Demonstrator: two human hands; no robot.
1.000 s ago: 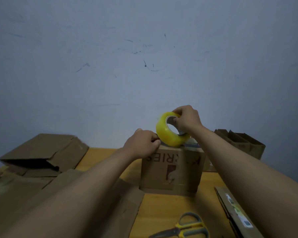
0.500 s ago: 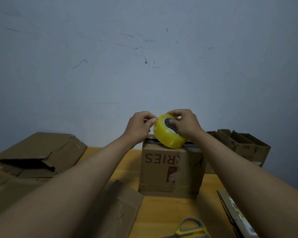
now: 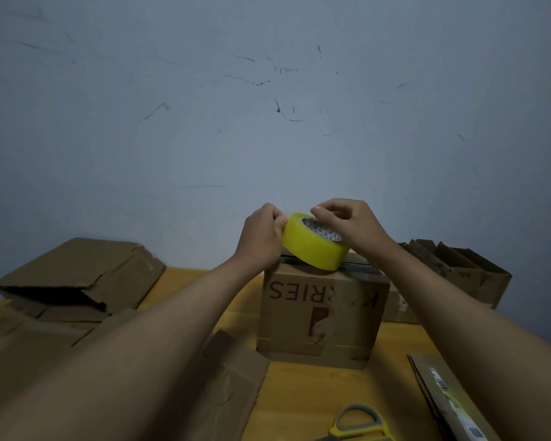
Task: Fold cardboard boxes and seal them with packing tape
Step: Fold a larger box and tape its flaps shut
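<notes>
A yellow roll of packing tape (image 3: 314,246) is held just above the top of a folded cardboard box (image 3: 323,313) with upside-down lettering. My right hand (image 3: 352,226) grips the roll from the right, fingers curled over its rim and core. My left hand (image 3: 263,233) pinches the roll's left edge with thumb and fingertips. The box stands upright in the middle of the wooden table (image 3: 303,396). Whether a strip of tape is pulled free cannot be seen.
Flattened and half-folded cardboard (image 3: 77,275) lies at the left, with another flat piece (image 3: 226,383) under my left forearm. Open boxes (image 3: 458,268) stand at the back right. Scissors (image 3: 360,423) with yellow-grey handles lie near the front edge, beside a flat carton (image 3: 449,396).
The roll has tilted flatter and dropped toward the box top. My left hand rose from the box's top edge to the roll's left side and now pinches it.
</notes>
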